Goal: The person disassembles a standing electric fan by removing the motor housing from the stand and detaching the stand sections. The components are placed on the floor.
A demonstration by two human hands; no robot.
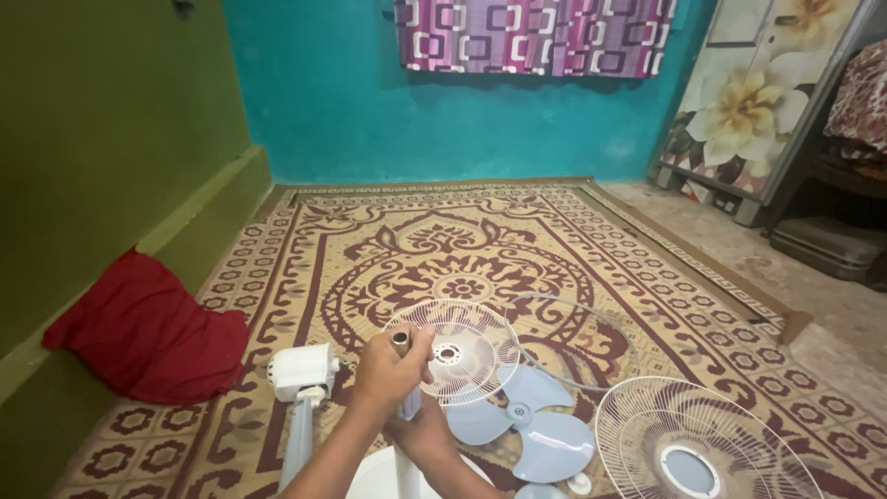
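A slim metal pole with a dark open top end (401,344) stands upright at the bottom centre of the view, clasped near its tip by the left hand (393,370), whose fingers curl round it, while the right hand (427,434) wraps the same pole just below, its fingers hidden from view. Judged from this grip, the pole is best kept plumb, one hand steadying it low while the other guides the top, so nothing tips. Just right of the hands a round white wire fan guard with a small centre ring (453,351) stands tilted, and beneath it lies a pale blue three-bladed plastic fan blade (536,430). Farther right lies a second, larger white wire guard with a blue centre disc (693,444). Left of the hands rests a white boxy fan motor housing (302,370) on its white stem. All sit on a maroon-and-cream patterned carpet (573,240), with a red cloth cushion (148,333) against the green wall well to the left.
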